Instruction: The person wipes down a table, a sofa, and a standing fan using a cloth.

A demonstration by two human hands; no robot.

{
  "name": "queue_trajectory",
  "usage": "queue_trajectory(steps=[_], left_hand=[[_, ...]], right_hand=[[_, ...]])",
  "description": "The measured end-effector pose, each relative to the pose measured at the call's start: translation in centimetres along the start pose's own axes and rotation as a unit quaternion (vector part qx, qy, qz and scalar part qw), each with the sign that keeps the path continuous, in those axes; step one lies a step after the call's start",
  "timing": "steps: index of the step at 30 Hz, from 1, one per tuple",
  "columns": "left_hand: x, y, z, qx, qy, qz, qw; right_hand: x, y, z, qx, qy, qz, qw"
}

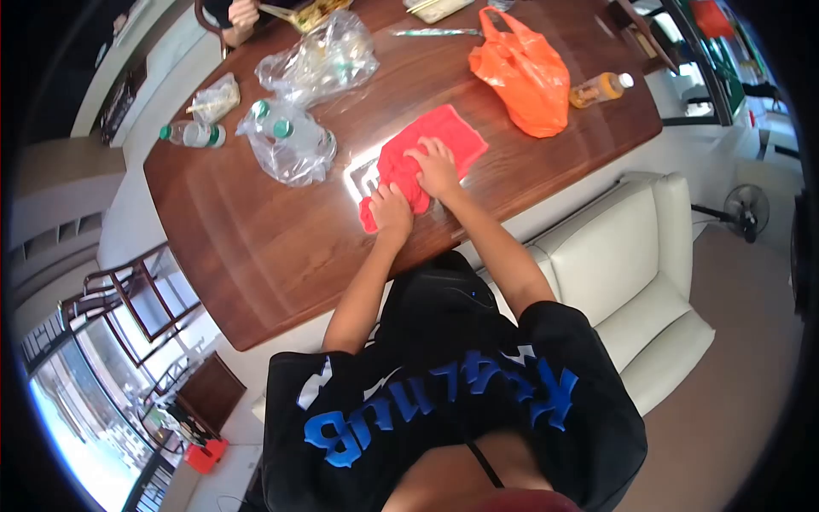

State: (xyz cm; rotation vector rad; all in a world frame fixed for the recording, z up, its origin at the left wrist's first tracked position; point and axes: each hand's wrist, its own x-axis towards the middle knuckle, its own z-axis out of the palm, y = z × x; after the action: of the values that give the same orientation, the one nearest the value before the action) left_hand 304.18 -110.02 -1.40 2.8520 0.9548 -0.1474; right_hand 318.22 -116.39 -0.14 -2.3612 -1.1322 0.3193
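Observation:
A red cloth (461,136) lies on the brown wooden table (247,247), near the edge closest to me. Its far right part is spread flat, while the nearer left part is bunched up. My left hand (392,212) grips the crumpled near end, fingers curled over it. Just to the right and a little farther in, my right hand (437,167) is closed on the middle of the cloth, its fingers bent into the folds. The undersides of both hands are hidden. Bright light reflects off the tabletop beside the cloth.
Left of the cloth sits a clear bag with bottles (294,145), near a lying bottle (192,134). Beyond are a crumpled plastic bag (328,55) and another person's hand (243,14). An orange bag (520,72) and a drink bottle (601,90) stand right; a white sofa (610,247) adjoins the table.

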Motion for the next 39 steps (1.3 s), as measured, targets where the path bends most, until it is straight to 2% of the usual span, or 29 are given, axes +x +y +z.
queue_trajectory(steps=[3, 5, 7, 11, 17, 21, 25, 26, 29, 31, 33, 35, 38, 39], left_hand=[[-3.4, 0.3, -0.8, 0.012, 0.001, 0.081, 0.997], [-5.1, 1.7, -0.7, 0.024, -0.033, 0.128, 0.991], [-5.7, 3.3, -0.5, 0.031, -0.09, 0.164, 0.982], [-4.1, 7.4, -0.5, 0.025, -0.074, 0.261, 0.962], [-2.9, 18.5, -0.3, -0.013, -0.117, 0.316, 0.941], [1.2, 29.3, 0.5, -0.116, -0.111, 0.404, 0.901], [8.3, 44.4, 1.9, -0.153, -0.072, 0.396, 0.902], [10.3, 48.6, 1.7, -0.182, -0.068, 0.36, 0.912], [17.1, 59.4, 3.5, -0.192, -0.021, 0.307, 0.932], [22.6, 63.4, 6.7, -0.188, -0.013, 0.353, 0.917], [25.7, 66.3, 7.0, -0.26, -0.045, 0.362, 0.894], [25.1, 70.1, 4.5, -0.13, -0.069, 0.275, 0.95], [25.3, 74.5, 4.2, -0.093, -0.044, 0.216, 0.971], [25.8, 76.1, 3.2, -0.066, -0.059, 0.211, 0.974]], right_hand=[[-3.0, 0.1, -1.1, 0.02, -0.003, 0.01, 1.0], [-7.2, 1.8, -1.4, 0.017, 0.055, -0.013, 0.998], [-10.4, 2.7, -3.2, -0.001, 0.084, 0.028, 0.996], [-13.6, 5.3, -6.8, -0.028, 0.087, 0.117, 0.989], [-14.9, 13.2, -11.9, -0.039, 0.104, 0.211, 0.971], [-15.9, 23.4, -16.4, -0.077, 0.18, 0.241, 0.951], [-13.7, 38.5, -22.5, -0.059, 0.293, 0.269, 0.916], [-12.4, 41.7, -25.1, -0.089, 0.302, 0.282, 0.906], [-8.9, 51.1, -32.2, -0.064, 0.269, 0.322, 0.905], [-8.4, 56.8, -34.3, -0.03, 0.205, 0.334, 0.92], [-8.9, 62.0, -33.7, 0.033, 0.138, 0.34, 0.93], [-11.3, 64.0, -34.9, 0.075, 0.146, 0.369, 0.915], [-15.4, 64.8, -40.0, 0.266, 0.085, 0.346, 0.896], [-15.3, 66.6, -39.5, 0.27, 0.1, 0.318, 0.903]])
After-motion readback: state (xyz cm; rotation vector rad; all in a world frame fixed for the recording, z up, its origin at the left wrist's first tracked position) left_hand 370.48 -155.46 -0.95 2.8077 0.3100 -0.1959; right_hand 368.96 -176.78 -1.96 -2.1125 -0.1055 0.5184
